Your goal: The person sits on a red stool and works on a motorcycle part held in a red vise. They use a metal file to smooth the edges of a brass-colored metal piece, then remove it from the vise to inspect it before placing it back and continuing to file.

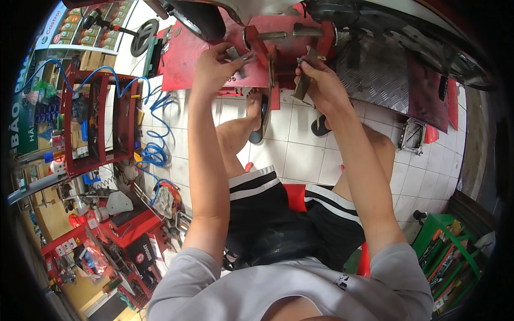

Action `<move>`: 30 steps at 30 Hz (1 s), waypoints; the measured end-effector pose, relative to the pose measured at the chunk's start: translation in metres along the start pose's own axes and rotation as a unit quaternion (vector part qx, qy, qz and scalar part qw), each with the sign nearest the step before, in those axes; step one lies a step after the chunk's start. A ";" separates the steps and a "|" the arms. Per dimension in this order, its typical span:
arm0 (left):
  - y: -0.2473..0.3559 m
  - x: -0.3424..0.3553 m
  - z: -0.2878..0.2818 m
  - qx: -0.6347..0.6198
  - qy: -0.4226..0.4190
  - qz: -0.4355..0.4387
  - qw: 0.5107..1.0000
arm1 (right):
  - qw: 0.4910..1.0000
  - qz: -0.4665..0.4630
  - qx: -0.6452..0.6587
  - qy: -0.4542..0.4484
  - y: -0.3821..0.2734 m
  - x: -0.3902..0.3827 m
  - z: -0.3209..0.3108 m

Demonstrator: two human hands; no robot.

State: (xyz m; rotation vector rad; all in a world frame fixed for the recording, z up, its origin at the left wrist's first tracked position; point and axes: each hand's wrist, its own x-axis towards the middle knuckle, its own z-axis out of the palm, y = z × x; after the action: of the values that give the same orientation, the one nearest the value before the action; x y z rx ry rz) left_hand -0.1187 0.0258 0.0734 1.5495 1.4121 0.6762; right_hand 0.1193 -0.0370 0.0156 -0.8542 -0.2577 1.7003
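Note:
My left hand (211,69) is raised over the red lift platform (176,61), left of a red wheel clamp (259,47). Its thumb and fingers pinch a small grey metal piece (233,53); its exact kind is unclear. On the clamp's other side, my right hand (325,88) grips a flat, brownish metal bar (301,89), which hangs tilted below the fingers. Something small shows at the right thumb tip, too small to name. A threaded rod (274,35) crosses the clamp beyond both hands.
A motorcycle wheel (201,21) stands at the far edge, with dark bodywork to its right. A coiled blue air hose (154,154) lies on the tiled floor at left, beside a red tool cart (99,117). A green rack (444,257) stands near right.

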 end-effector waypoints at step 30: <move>-0.007 -0.012 0.090 -0.121 0.003 0.176 0.977 | 0.975 -0.092 -0.198 0.033 -0.001 -0.011 0.007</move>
State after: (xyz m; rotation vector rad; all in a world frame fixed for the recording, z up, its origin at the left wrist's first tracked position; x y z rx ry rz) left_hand -0.0470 -0.0090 0.0301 1.6129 1.0213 1.0256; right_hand 0.1164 -0.0450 0.0253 -1.1385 -0.6263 1.4650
